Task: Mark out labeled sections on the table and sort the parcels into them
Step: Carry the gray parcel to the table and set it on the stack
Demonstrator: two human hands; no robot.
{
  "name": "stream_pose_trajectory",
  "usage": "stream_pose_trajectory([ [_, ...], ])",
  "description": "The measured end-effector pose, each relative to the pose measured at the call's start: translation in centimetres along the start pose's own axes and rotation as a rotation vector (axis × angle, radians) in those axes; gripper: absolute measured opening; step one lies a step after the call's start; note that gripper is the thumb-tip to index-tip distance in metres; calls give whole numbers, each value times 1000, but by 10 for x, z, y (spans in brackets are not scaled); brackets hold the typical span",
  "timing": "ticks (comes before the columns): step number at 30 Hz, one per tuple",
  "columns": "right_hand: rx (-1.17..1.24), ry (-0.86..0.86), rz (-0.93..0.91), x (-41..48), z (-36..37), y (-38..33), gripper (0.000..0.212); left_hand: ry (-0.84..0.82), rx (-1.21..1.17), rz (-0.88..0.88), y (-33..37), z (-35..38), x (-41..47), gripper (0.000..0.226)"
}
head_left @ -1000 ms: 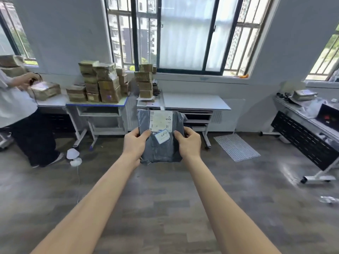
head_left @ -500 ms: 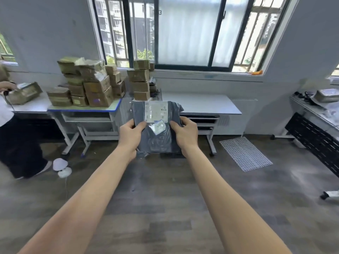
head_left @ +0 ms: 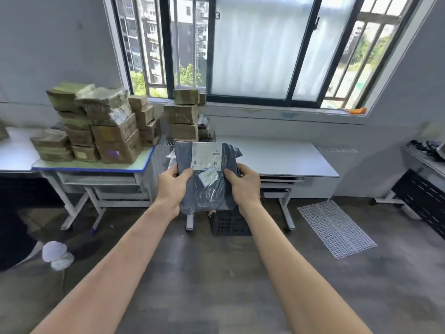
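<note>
Head view of a parcel-sorting room. Both arms extend forward, and a grey plastic mailer parcel (head_left: 207,179) is held upright in the air between them, in front of the near edge of the white table (head_left: 284,160) under the window (head_left: 252,49). The left hand (head_left: 172,184) grips the parcel's left edge, thumb curled over its front face; the right hand (head_left: 244,185) grips the right edge in the same way, thumb on the front. A white shipping label (head_left: 206,156) covers the upper front of the parcel, and a smaller slip (head_left: 209,176) lies tilted just below it, between the two thumbs. To the left, a blue-edged table (head_left: 96,168) carries stacked cardboard boxes (head_left: 101,126), several wrapped in clear film. A second, narrower stack of boxes (head_left: 183,116) stands at the far left corner of the white table, against the window sill. On the floor beneath the white table sits a dark crate (head_left: 230,224), partly hidden by the parcel and right wrist. A white mesh mat (head_left: 336,227) lies on the floor to the right, and a black perforated table (head_left: 421,201) stands at the right edge.
</note>
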State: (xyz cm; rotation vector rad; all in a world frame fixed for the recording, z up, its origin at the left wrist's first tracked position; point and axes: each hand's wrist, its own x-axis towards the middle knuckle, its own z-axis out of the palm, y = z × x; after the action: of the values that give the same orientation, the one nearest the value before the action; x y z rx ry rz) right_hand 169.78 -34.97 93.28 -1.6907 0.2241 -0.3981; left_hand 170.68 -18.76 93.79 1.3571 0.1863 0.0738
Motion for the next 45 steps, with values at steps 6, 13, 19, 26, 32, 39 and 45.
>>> stream_pose_trajectory([
  [6, 16, -6, 11, 98, 37, 13, 15, 14, 15, 7, 5, 22, 99, 7],
  [13, 50, -34, 40, 220, 76, 43, 24, 36, 62, 45, -2, 59, 219, 11],
  [19, 85, -85, 59, 336, 103, 53, 22, 103, 130, 20, -1, 94, 328, 8],
  [26, 58, -119, 46, 438, 150, 49, 15, 151, 135, 13, 18, 106, 430, 5],
  [32, 78, -107, -5, 521, 201, 41, 12, 149, 89, 46, 44, 119, 518, 7],
  [39, 28, -92, -73, 620, 267, 24, 10, 122, 91, 24, 75, 116, 638, 14],
  [45, 38, -98, -50, 667, 296, 32, 18, 133, 132, 10, 82, 115, 697, 12],
])
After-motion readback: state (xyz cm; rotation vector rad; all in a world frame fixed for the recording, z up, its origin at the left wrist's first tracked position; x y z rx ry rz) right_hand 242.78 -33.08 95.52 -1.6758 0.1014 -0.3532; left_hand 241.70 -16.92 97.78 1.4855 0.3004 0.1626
